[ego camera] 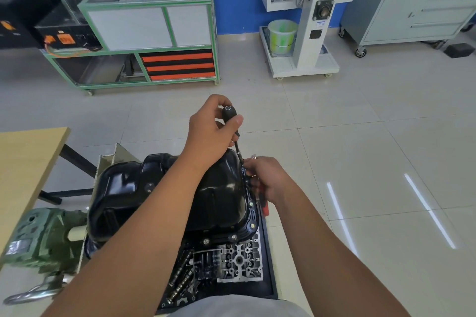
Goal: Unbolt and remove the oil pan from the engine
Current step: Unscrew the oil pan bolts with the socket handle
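Observation:
A glossy black oil pan [144,188] sits bolted on top of the engine, flange up, with bolt heads [251,204] showing along its right and near edges. My left hand [211,131] grips the black handle of a driver tool [230,112] that stands upright over the pan's far right flange. Its thin shaft [238,149] runs down to my right hand [268,177], whose fingers pinch the shaft's lower end at the flange. The tool tip and the bolt under it are hidden by my right hand.
A black tray [269,252] under the engine holds a camshaft [180,283] and metal parts. A green engine-stand gearbox [43,239] is at the left, a wooden table [23,162] beyond it. Green rack, white stand and grey tool cabinet stand across the tiled floor.

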Motion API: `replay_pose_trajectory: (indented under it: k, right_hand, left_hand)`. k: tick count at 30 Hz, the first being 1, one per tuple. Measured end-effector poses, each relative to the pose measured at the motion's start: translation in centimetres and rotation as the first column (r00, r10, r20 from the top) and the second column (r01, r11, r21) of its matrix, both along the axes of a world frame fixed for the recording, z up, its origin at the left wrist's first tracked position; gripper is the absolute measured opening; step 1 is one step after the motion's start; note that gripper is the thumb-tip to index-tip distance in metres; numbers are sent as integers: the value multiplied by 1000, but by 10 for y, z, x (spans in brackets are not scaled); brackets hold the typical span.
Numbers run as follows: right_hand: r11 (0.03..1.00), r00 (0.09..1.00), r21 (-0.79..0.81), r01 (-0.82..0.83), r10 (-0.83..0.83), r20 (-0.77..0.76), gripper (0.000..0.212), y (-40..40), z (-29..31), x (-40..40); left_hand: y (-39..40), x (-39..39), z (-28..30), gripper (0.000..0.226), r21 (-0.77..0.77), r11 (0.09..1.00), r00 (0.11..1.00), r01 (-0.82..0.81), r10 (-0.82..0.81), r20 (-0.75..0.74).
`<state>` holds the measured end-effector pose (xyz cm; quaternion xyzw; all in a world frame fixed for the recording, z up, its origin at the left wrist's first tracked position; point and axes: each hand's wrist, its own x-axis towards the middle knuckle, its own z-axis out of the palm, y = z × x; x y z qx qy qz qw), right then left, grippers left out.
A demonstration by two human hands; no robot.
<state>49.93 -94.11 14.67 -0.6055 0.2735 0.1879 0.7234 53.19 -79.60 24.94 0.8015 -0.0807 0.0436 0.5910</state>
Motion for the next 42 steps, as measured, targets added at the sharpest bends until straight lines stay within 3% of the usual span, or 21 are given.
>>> replay_pose_trajectory:
  k: [3,7,16,19,25,30,34,42]
  right_hand:
    - [987,997,-158,0,11,73,17,2,-2,3]
    - [913,978,-403,-58,134,162,11,2,-8,10]
    - [725,866,-678,-123,412,283,8,-1,-27,20]
    - [703,834,-698,-138,463,301,11,-5,-31,21]
    - [813,816,-540,-219,456,356,10,-12,-30,17]
    - [794,794,-562,-231,488,363,20,-17,-30,8]
    - [804,824,-578,-138,417,384,21,-26,-34,-11]
    - [674,823,-735,-77,459,335,17,-16,-47,-52]
  left_hand:
    - [-1,0,-1,28,15,999,998,-51,51,22]
    - [-1,0,-1,25,-6,995,995,-96,96,16]
    - [-1,3,-1,22,-36,983,983,-182,181,-23]
    - [-1,4,-1,21,-48,981,982,-188,186,-37]
    - [1,5,-1,20,-99,976,979,-195,188,-77]
    - [2,8,-2,18,-146,968,976,-206,192,-107]
    - [5,8,-3,15,-193,964,980,-185,167,-110]
    - [6,6,-2,16,-219,972,993,-90,71,-92]
